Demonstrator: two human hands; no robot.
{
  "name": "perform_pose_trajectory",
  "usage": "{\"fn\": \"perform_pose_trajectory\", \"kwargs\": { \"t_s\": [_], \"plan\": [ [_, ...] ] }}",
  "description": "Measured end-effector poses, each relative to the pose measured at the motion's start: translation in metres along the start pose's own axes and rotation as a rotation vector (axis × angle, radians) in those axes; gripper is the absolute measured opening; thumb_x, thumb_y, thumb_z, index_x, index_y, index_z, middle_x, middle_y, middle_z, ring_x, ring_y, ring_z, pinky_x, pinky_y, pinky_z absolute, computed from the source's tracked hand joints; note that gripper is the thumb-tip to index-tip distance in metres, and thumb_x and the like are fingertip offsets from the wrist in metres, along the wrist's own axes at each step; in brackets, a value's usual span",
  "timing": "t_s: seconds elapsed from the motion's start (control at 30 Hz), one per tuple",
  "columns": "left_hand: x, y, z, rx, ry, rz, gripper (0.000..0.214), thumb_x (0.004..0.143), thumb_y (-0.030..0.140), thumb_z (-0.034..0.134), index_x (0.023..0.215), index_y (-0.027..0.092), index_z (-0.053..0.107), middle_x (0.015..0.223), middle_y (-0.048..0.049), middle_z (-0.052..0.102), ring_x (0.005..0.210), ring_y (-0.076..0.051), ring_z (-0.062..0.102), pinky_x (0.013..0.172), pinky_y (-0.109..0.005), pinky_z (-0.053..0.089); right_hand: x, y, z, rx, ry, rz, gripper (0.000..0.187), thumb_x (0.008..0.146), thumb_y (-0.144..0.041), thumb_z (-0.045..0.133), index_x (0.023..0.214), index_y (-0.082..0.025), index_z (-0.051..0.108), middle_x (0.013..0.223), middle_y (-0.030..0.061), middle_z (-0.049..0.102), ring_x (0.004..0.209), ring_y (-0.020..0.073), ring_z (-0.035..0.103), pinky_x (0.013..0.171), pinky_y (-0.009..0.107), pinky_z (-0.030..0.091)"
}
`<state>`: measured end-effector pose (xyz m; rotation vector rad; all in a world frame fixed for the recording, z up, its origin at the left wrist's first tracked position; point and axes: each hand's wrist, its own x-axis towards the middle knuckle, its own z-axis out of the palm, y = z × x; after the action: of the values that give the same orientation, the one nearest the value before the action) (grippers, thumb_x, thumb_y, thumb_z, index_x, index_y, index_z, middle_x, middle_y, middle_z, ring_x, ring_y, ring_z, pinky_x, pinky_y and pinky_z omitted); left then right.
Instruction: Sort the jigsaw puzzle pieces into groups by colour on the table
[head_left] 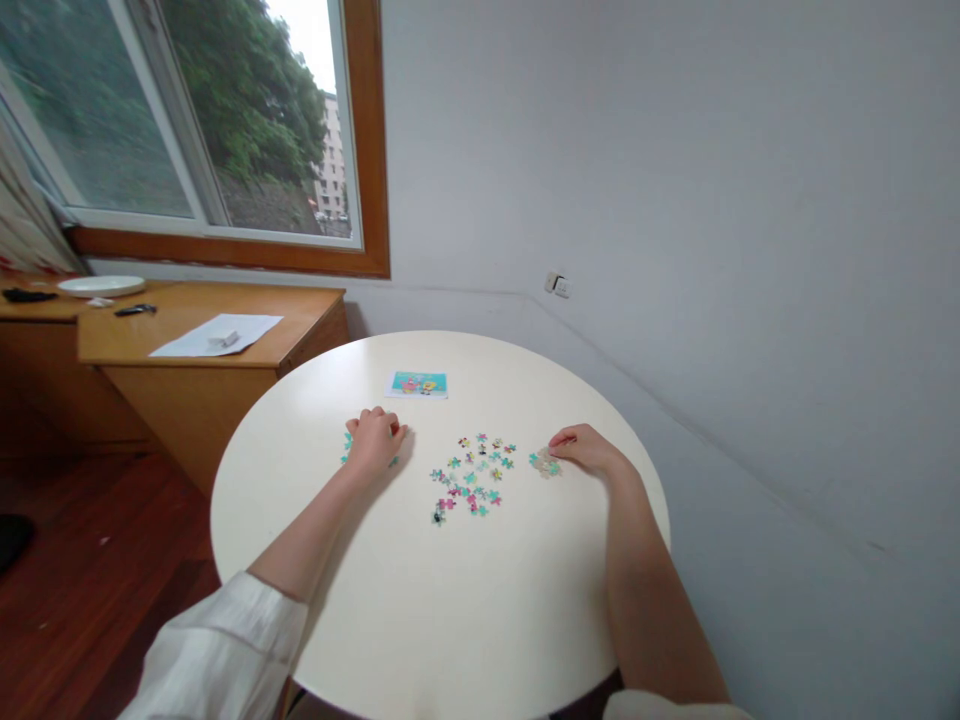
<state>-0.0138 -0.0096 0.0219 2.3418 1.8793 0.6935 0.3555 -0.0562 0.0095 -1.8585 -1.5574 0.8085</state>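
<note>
My left hand (pixel 375 438) rests on the round white table (pixel 420 610) with fingers curled over a few teal puzzle pieces (pixel 347 445); what it grips is hidden. My right hand (pixel 583 447) lies flat-ish on the right, fingers pressed together and touching a small joined cluster of pieces (pixel 545 463). Between the hands lie several loose puzzle pieces (pixel 472 475) in teal, pink and yellow. A small picture card (pixel 417 384) lies further back on the table.
A wooden desk (pixel 187 350) stands at the left under a window, with a sheet of paper (pixel 217 335), a white plate (pixel 101 286) and a dark object. White walls close in behind and to the right. Dark wooden floor (pixel 82 580) at left.
</note>
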Motion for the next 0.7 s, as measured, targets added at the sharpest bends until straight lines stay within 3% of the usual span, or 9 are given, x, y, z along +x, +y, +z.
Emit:
{"fn": "perform_pose_trajectory", "kwargs": {
  "t_s": [0.17,0.6,0.7],
  "plan": [
    [0.0004,-0.0003,0.0025,-0.006,-0.018,0.0,0.028,0.079,0.034,0.043,0.064,0.017,0.059,0.085,-0.0103,0.06,0.09,-0.026,0.05,0.073,-0.036,0.028,0.0017,0.0017,-0.0013,-0.005,0.055,0.012,0.019,0.052,-0.023,0.071,0.067,-0.012,0.067,0.056,0.0016,0.062,0.053,0.0112,0.052,0.052,0.022,0.038],
    [-0.0033,0.0051,0.0002,-0.044,-0.04,0.018,0.027,0.079,0.032,0.042,0.067,0.017,0.061,0.085,-0.0099,0.061,0.089,-0.026,0.053,0.073,-0.036,0.029,0.0032,0.0045,0.001,0.087,0.003,-0.003,0.023,0.048,-0.028,0.071,0.058,-0.015,0.055,0.043,-0.005,0.05,0.043,0.0073,0.043,0.044,0.021,0.031],
    [-0.0037,0.0061,-0.0008,-0.044,-0.053,0.014,0.027,0.079,0.032,0.042,0.068,0.017,0.061,0.086,-0.0106,0.062,0.088,-0.025,0.053,0.074,-0.037,0.029,0.0038,0.003,0.0014,0.153,0.078,-0.047,0.025,0.047,-0.029,0.071,0.059,-0.014,0.056,0.045,-0.0047,0.05,0.044,0.0073,0.044,0.044,0.021,0.032]
  ]
}}
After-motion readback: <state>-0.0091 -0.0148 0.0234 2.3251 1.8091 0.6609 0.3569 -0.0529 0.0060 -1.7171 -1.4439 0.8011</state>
